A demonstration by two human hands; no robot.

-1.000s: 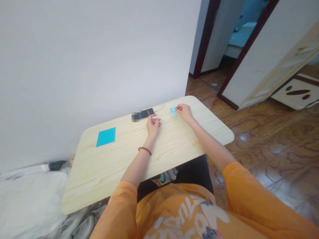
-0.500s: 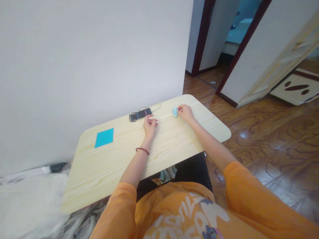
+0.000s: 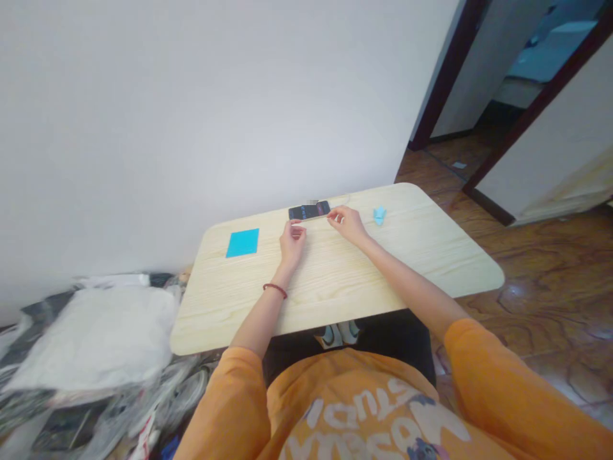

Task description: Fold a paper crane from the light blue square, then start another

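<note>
My left hand (image 3: 292, 244) rests above the table just in front of a dark phone (image 3: 309, 211). Its fingers are loosely bent and apart, with nothing in them. By the phone's right end is my right hand (image 3: 348, 224), its fingers curved but apart and holding nothing that I can see. To the right of that hand, a small folded light-blue paper piece (image 3: 379, 215) sits on the wooden table (image 3: 335, 287). A flat square of blue paper (image 3: 242, 243) lies at the table's left side.
A white wall (image 3: 215, 115) rises behind the table, and a pale cable (image 3: 347, 199) runs by the phone. White bags (image 3: 105, 332) and wrapped items fill the floor at left. Wooden flooring (image 3: 531, 281) and a doorway are on the right.
My right hand has let go of the folded paper piece and moved left to near the phone. The camera view has turned left.
</note>
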